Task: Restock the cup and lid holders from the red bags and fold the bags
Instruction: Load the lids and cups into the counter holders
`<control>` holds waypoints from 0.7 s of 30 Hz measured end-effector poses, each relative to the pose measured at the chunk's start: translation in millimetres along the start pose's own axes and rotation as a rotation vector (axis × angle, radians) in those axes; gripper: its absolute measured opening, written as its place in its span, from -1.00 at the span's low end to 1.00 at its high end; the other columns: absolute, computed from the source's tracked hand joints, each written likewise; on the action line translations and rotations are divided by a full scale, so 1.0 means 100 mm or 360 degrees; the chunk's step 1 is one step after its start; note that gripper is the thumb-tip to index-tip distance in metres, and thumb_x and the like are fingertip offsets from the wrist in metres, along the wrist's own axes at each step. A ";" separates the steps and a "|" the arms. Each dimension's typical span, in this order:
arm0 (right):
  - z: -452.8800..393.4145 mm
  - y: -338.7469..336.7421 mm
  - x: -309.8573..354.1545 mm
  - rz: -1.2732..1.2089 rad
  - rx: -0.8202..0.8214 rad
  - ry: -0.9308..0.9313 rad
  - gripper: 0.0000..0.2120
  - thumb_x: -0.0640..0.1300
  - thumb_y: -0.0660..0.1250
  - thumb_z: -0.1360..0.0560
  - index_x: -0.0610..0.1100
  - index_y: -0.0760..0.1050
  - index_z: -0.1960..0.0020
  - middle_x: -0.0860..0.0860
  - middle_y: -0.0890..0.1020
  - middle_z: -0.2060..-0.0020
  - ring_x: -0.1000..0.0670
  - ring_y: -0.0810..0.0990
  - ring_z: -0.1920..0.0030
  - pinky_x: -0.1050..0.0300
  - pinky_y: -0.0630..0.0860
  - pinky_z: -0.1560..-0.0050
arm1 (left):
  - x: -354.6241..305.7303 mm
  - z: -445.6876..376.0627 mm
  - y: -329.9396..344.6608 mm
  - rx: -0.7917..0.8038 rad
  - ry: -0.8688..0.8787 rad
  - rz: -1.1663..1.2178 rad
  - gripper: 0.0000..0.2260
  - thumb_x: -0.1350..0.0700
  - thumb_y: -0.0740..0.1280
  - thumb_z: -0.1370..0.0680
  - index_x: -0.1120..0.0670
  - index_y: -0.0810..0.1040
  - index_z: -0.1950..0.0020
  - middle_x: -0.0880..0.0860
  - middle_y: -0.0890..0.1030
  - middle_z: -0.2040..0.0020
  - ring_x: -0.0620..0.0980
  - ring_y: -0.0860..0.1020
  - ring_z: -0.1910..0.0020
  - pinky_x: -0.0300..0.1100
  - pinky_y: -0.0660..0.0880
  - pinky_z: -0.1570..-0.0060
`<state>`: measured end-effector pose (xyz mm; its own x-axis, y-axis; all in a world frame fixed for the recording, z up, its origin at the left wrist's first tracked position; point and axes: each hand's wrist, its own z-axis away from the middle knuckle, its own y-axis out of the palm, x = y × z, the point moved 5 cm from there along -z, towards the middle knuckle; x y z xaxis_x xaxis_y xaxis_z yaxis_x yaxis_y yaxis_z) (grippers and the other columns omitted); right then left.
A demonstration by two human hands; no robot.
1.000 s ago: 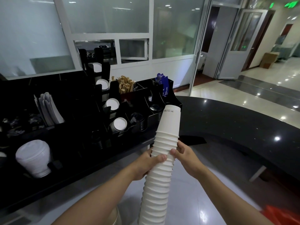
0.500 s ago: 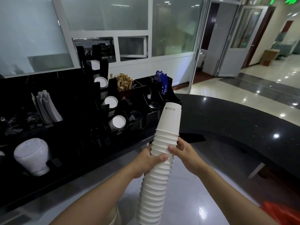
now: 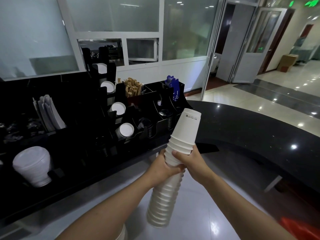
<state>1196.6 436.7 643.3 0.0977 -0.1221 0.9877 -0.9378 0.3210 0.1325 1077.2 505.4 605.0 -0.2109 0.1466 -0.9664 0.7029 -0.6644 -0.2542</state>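
I am holding a tall stack of white paper cups [image 3: 174,163] in front of me, tilted to the right. My left hand [image 3: 161,168] is gripping its middle and my right hand [image 3: 192,160] is curling around it just above. The black cup holder [image 3: 138,118] is standing on the dark surface [image 3: 251,129] behind. A red bag [image 3: 299,229] is lying at lower right.

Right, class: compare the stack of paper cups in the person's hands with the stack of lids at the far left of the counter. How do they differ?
The cup stack is long, slim and tilted, gripped by the left hand and right hand; the lid stack is short, dome-shaped and rests untouched in the black organiser. Both are white and nested.
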 end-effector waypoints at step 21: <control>0.05 0.05 -0.15 0.0434 -0.0085 -0.0084 -0.23 -0.11 0.63 -0.32 0.10 0.28 -0.38 0.12 0.56 -0.17 0.08 0.59 -0.21 0.20 0.61 -0.05 | 0.29 -0.01 0.10 -0.0489 0.0174 -0.0408 -0.33 -0.34 0.53 -0.19 -0.55 0.19 -0.13 -0.58 0.41 -0.08 -0.60 0.44 0.02 -0.67 0.34 0.28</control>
<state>1188.5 435.3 629.1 -0.1744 -0.0728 0.9820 -0.9081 0.3974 -0.1318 1079.3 503.7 574.5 -0.3435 0.3670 -0.8645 0.8106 -0.3491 -0.4703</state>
